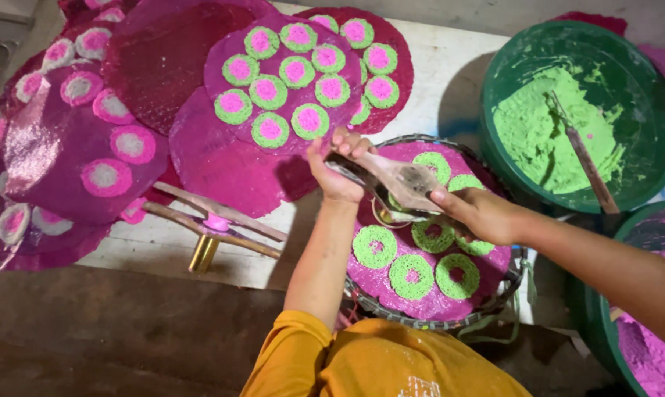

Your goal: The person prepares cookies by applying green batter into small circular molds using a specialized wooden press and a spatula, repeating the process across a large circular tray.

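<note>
Item: metal press tool (402, 184), centre frame, both hands gripping it — left hand (337, 167), right hand (479, 215) — over magenta disc (428, 298); green rings (411, 276) being stamped. Green paste tub (578, 110) sitting upper right; refill likely needed.

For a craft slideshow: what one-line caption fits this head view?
Left hand and right hand work a wooden press over a magenta disc bearing green rings.
</note>
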